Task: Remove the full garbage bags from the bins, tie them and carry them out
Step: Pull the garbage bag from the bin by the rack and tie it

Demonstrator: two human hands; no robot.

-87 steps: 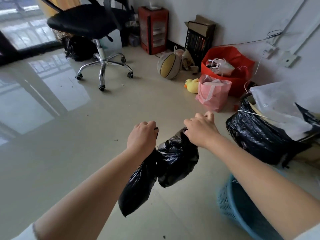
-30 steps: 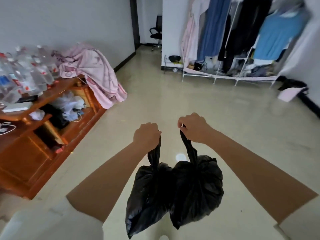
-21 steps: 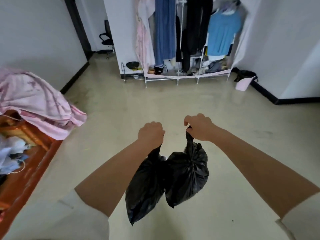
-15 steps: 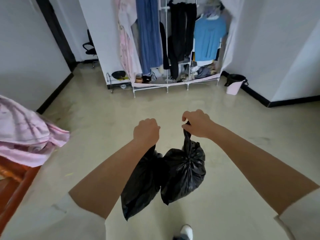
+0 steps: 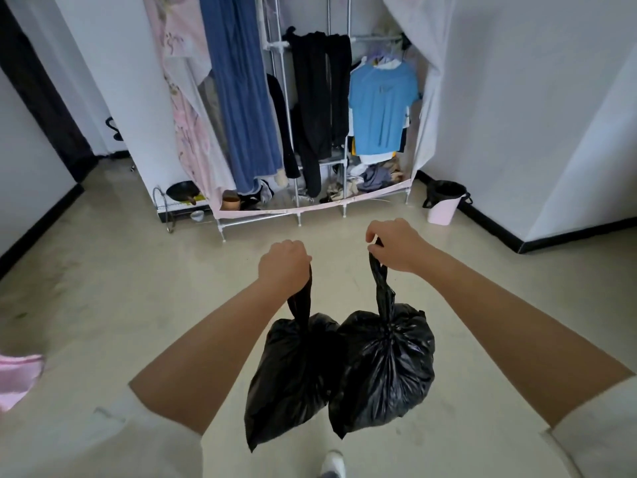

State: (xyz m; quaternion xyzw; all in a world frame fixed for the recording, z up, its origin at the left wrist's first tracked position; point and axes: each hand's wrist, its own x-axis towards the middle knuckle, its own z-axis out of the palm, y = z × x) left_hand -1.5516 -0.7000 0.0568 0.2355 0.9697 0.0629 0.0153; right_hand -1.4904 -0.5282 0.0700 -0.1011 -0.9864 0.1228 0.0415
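Now left hand (image 5: pixel 284 262) grips left bag (image 5: pixel 293 377) neck; right hand (image 5: pixel 396 244) right bag (image 5: pixel 384 367); both hang vertical.

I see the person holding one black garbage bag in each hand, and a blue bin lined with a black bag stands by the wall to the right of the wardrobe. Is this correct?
Not quite: the bin is pink, not blue, as the head view shows. The rest holds: the left hand grips one black garbage bag, the right hand the other bag, and the bin, lined with a black bag, stands by the wall right of the wardrobe.
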